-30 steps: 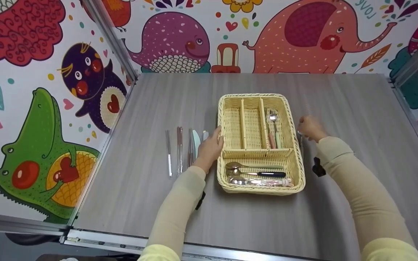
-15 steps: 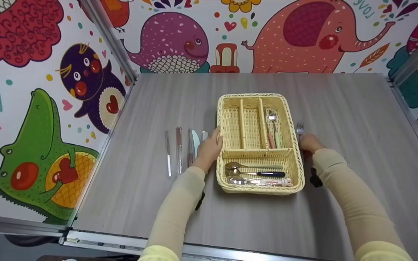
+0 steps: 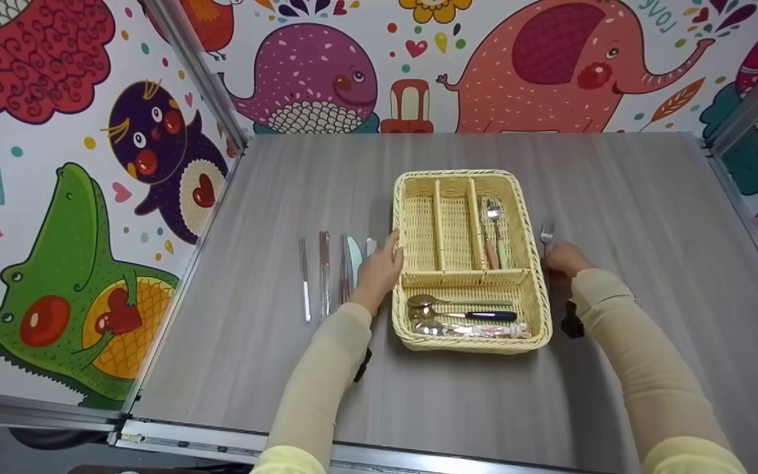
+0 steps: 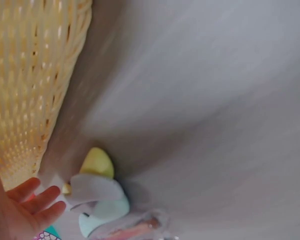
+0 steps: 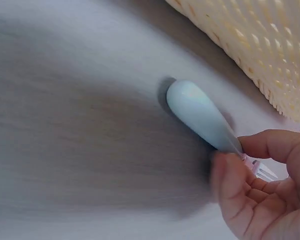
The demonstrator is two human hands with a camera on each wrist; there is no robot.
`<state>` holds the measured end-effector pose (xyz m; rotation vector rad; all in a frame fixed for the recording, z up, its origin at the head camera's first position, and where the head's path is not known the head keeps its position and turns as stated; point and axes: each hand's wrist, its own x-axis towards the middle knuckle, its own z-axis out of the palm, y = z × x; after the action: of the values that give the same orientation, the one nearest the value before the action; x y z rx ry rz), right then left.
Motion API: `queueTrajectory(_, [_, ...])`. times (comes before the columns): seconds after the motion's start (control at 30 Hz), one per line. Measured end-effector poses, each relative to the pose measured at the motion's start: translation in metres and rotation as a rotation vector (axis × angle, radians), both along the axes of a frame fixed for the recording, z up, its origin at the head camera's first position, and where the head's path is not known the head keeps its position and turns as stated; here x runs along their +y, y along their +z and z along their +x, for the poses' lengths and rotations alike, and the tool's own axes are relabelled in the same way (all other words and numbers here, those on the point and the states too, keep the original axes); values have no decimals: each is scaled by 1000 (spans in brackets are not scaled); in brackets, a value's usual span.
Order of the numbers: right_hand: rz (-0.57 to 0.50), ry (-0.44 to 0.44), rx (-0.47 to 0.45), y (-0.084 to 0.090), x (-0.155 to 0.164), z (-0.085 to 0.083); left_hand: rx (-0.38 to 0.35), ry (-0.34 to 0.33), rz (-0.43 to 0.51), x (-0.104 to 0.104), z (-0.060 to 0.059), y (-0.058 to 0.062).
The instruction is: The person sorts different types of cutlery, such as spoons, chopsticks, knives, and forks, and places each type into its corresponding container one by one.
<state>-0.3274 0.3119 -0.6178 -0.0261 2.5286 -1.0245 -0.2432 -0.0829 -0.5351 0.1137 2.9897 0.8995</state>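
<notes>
Centrally on the grey wood-grain desk (image 3: 287, 368) sits a woven straw-coloured basket (image 3: 537, 309) with dividers. Right hand (image 3: 564, 258) pinches a fork (image 3: 546, 232) by its smooth, pale-blue rounded handle, just off the basket's right wall. Left hand (image 3: 382, 270), fingers relaxed, rests against the basket's left wall, beside a row of cutlery (image 3: 326, 270).
</notes>
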Motion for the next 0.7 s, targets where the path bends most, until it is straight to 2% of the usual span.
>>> queueTrajectory(0.1, [-44,-125,-74,61,-26,29,7,-1,-4,0,1,1])
queueTrajectory(0.2, [-84,-180,-47,90,-35,39,-2,3,-10,1,1,2])
queueTrajectory(0.37, [-95,-264,91,116,-40,37,-32,5,-18,0,-2,-1])
queueTrajectory(0.5, [-99,-338,189,132,-50,31,-7,1,-29,0,-1,-1])
queueTrajectory(0.7, [-106,-393,212,151,-81,22,31,0,-20,1,0,-2])
